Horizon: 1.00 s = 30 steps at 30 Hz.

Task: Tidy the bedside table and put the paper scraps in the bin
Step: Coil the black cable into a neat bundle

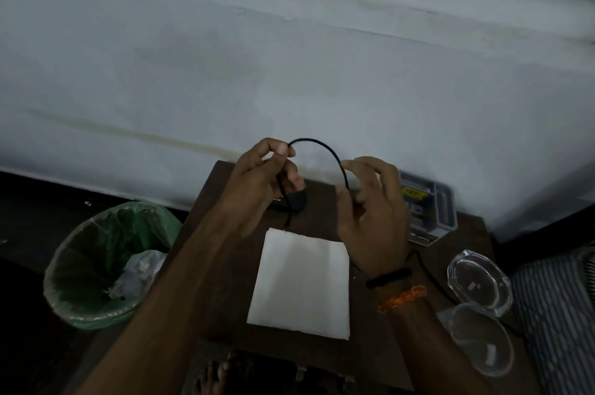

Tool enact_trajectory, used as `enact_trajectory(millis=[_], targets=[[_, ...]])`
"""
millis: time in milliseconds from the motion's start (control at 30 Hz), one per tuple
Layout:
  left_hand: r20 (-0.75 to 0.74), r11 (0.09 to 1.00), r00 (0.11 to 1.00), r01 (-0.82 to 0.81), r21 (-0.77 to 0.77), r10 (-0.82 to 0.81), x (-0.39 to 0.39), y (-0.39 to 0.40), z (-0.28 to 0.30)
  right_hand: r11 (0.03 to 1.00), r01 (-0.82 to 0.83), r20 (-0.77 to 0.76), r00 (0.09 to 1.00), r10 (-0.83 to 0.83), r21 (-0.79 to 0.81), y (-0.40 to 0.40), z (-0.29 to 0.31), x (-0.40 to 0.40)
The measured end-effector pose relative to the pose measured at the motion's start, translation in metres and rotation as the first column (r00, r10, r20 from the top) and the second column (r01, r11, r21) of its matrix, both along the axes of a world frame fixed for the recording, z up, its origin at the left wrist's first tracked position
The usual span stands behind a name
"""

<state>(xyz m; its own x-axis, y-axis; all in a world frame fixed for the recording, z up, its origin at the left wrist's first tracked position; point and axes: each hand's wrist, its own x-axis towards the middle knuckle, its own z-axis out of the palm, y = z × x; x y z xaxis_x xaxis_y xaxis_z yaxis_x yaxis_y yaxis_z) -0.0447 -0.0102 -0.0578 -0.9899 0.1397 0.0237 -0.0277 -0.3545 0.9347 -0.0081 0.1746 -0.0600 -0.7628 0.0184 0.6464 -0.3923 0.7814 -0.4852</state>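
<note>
A thin black cable (325,148) is held above the far half of the bedside table (225,314), arched between both hands. It is pinched between thumb and fingertips of the left hand (267,175), where its dark plug (296,201) hangs just below the palm. The right hand (370,207) is curled loosely round the cable's other run, which is seen trailing past the wrist towards the table's right edge. The cable is judged light, limp and springy; it is best gripped near the plug and gathered in loops. A white sheet of paper (302,282) lies flat at the table's middle. A lined bin (106,265) stands left of the table, scraps inside.
</note>
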Motion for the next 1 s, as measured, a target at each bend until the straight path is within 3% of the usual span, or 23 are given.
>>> enact_trajectory(millis=[133, 300, 400, 533, 667, 767, 833, 900, 1000], targets=[[0.030, 0.983, 0.990, 0.142, -0.113, -0.139, 0.006, 0.011, 0.008, 0.995, -0.078, 0.126, 0.990, 0.070, 0.068, -0.002, -0.003, -0.005], [-0.008, 0.955, 0.963, 0.267, -0.129, -0.270, 0.012, 0.016, 0.014, 1.000, -0.020, 0.053, 0.998, 0.021, -0.019, 0.006, -0.001, -0.014], [-0.011, 0.930, 0.945, 0.320, -0.181, -0.327, 0.016, 0.011, 0.008, 0.987, -0.004, 0.039, 0.999, 0.011, -0.163, 0.011, 0.005, -0.019], [0.026, 0.875, 0.914, 0.397, -0.276, -0.406, 0.020, -0.002, 0.000, 0.926, 0.132, 0.143, 0.986, -0.086, -0.353, 0.018, 0.011, -0.026], [0.129, 0.748, 0.814, 0.574, -0.333, -0.567, 0.024, -0.014, -0.002, 0.856, 0.227, 0.239, 0.963, -0.126, -0.465, 0.019, 0.016, -0.031], [0.216, 0.644, 0.687, 0.726, -0.241, -0.694, 0.029, -0.016, 0.000, 0.887, 0.230, 0.296, 0.949, -0.112, -0.401, 0.017, 0.015, -0.032], [0.173, 0.634, 0.653, 0.758, -0.157, -0.738, 0.031, -0.015, 0.003, 0.955, 0.161, 0.339, 0.938, -0.069, -0.250, 0.013, 0.012, -0.029], [0.072, 0.654, 0.653, 0.756, 0.002, -0.754, 0.031, -0.012, 0.009, 0.992, 0.049, 0.406, 0.914, 0.001, -0.113, 0.008, 0.008, -0.027], [-0.115, 0.675, 0.704, 0.707, 0.209, -0.701, 0.027, -0.009, 0.016, 0.990, -0.138, 0.528, 0.839, 0.134, -0.033, 0.005, 0.002, -0.024]])
